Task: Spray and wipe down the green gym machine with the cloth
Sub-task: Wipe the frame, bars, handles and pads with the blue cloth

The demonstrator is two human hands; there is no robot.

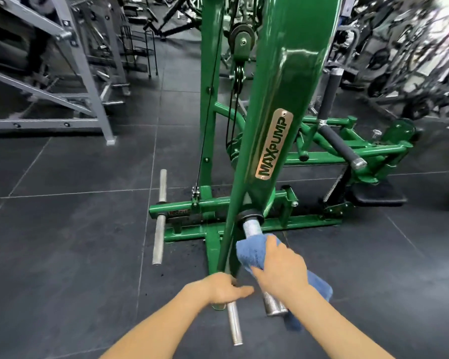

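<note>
- The glossy green steel gym machine (278,99) fills the middle of my view, its big slanted arm with a bronze MAXPUMP nameplate (274,145) running from twelve o'clock down toward six.
- Dark rubber floor tiles (70,224) lie all around; a grey steel rack (88,81) stands at ten o'clock.
- My right hand (280,268) grips the blue terry cloth (252,251), fingers curled, wrapping it round the knurled silver handle (253,226) at the arm's lower end, at five o'clock.
- My left hand (222,287) curls round the arm's lower edge at six o'clock, above a smooth silver peg (235,325).
</note>
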